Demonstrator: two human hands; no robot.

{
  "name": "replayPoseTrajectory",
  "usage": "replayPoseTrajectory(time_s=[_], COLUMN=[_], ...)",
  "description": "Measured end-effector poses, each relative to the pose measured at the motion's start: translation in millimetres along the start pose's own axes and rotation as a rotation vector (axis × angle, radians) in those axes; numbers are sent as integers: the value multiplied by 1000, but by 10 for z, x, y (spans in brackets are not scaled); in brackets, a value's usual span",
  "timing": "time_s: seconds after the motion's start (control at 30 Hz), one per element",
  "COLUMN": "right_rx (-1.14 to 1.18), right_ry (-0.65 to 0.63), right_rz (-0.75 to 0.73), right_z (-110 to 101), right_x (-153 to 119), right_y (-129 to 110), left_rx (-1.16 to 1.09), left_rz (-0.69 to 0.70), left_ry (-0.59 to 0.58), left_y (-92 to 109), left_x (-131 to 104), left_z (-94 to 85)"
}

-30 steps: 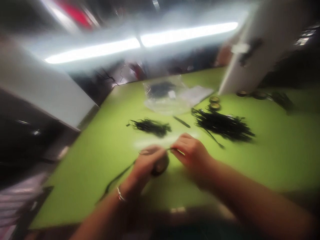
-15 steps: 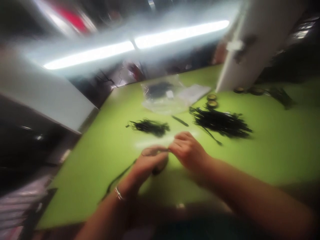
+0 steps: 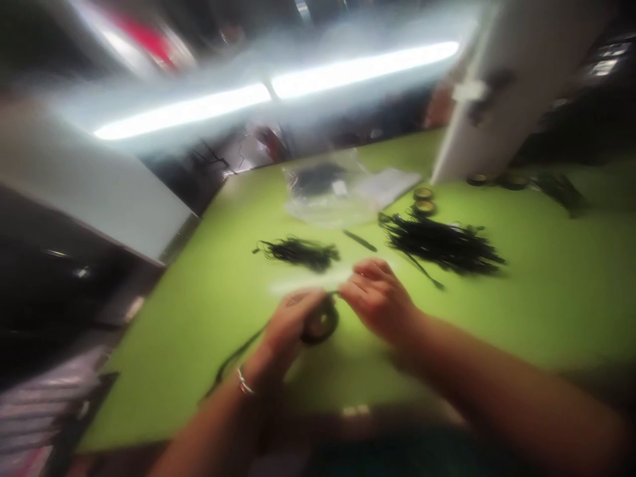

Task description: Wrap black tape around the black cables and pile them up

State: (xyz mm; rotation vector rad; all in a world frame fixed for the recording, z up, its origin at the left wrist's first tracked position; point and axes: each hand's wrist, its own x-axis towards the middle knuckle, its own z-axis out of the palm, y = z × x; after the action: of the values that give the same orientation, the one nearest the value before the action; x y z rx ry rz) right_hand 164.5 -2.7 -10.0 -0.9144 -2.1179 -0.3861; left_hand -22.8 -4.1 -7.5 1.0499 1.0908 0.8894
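Observation:
My left hand (image 3: pixel 293 318) is closed on a roll of black tape (image 3: pixel 320 321), which hangs below its fingers with the round hole showing. A black cable (image 3: pixel 233 358) trails from behind this hand down to the left, and a thin loop shows over the knuckles. My right hand (image 3: pixel 375 291) is closed in a pinch, close beside the left fingertips. Between the two hands runs a short dark strand (image 3: pixel 334 293), with its right end in the right fingertips; blur hides whether it is cable or tape.
On the green table (image 3: pixel 536 285) lie a small bundle of black cables (image 3: pixel 301 253) and a larger bundle (image 3: pixel 444 245). Behind them are a clear plastic bag (image 3: pixel 318 192), two tape rolls (image 3: pixel 424 201) and a white panel (image 3: pixel 462 132). A lit tube lamp (image 3: pixel 362 69) hangs above.
The tape roll has swung into fuller view below my left hand, which has turned slightly. My right hand has shifted a little to the right, still pinching.

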Motion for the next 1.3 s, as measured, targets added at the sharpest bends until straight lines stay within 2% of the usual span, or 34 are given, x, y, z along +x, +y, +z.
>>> replayPoseTrajectory(time_s=[0.13,0.23,0.33,0.4,0.43,0.5,0.6,0.67,0.87,0.97,1.03,1.07,1.17,1.23,1.3], right_rx=[204,331,427,496,521,520,366,214,-37,-48,-4,31,218,373,484], right_ry=[-111,-206,-358,-417,-412,-346,-205,-139,37,60,6,-26,-85,-156,-311], right_rz=[92,154,253,333,360,361,224,92,-203,-243,-193,-155,-13,113,246], right_z=[75,88,56,34,26,19,9,-7,-83,-74,-48,-34,-6,-6,-17], right_x=[-51,-70,-58,-44,-38,-31,-22,-11,21,15,6,2,-6,-5,-4], right_y=[45,63,43,31,31,43,68,78,77,77,79,78,63,49,47], left_rx=[111,328,536,576,558,452,195,70,-85,-37,75,159,455,594,667], left_rz=[49,251,494,566,556,438,156,45,-79,-85,-8,72,420,612,720], left_ry=[12,57,62,40,30,-3,-88,-141,-238,-221,-131,-79,41,48,16], left_y=[12,16,-3,-17,-21,-22,0,27,87,71,64,63,60,39,4], left_x=[-7,2,16,16,12,-4,-24,-23,-7,-22,-36,-42,-52,-50,-45], left_z=[4,2,1,2,3,8,15,13,-25,-27,-17,-11,-6,-15,-27])
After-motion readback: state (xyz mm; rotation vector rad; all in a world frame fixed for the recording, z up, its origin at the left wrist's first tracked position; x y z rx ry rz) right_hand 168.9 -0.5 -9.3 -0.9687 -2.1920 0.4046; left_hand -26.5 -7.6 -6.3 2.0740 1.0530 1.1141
